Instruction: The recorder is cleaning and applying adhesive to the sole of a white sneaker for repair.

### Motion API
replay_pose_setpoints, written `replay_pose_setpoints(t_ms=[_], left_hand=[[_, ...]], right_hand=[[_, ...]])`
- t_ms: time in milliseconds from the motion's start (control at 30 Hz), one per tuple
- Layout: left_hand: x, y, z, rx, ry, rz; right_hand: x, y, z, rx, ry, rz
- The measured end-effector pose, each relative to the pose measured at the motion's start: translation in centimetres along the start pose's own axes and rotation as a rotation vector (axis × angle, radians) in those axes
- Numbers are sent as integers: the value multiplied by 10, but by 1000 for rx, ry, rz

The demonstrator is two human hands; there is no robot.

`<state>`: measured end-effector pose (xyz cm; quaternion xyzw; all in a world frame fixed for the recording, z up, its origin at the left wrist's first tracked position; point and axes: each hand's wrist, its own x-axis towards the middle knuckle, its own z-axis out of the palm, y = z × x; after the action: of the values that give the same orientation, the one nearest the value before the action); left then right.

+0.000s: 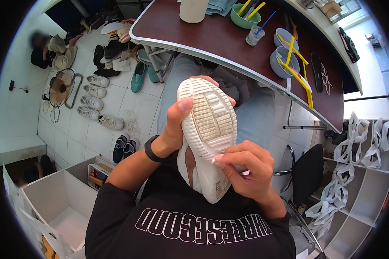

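Observation:
A white sneaker (208, 149) is held sole-up above my lap, its toe pointing away from me. Ridged tread covers the sole, with a dirtier beige patch in the middle, and a brown panel shows on the left side. My left hand (177, 118) grips the forefoot, thumb on the sole's left edge and fingertips showing past the far and right edges. At the right edge near the midfoot, my right hand (248, 166) pinches a small white bit, too small to name, against the sole. Its thumb and forefinger are pressed together there.
Ahead stands a dark red table (177, 26) with a green bowl (245, 19), grey bowls (283, 62) with yellow-handled tools, a glass (254, 38) and an insole (317, 71). Several shoes (93, 102) lie on the tiled floor at left. White shelving (369, 190) is at right; another person (41, 52) sits far left.

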<state>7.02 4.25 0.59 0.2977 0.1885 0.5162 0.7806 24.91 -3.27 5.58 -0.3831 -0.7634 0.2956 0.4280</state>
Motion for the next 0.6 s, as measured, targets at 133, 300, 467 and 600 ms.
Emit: replay_pose_setpoints(t_ms=[133, 300, 467, 600], left_hand=[[1, -1, 1, 8, 24, 6], [0, -1, 1, -13, 15, 7], [3, -5, 0, -1, 10, -9], [4, -2, 2, 6, 8, -1]], right_hand=[[-1, 1, 4, -16, 41, -10], [0, 2, 3, -5, 22, -54], [-2, 2, 5, -13, 40, -22], [2, 6, 4, -8, 35, -89]])
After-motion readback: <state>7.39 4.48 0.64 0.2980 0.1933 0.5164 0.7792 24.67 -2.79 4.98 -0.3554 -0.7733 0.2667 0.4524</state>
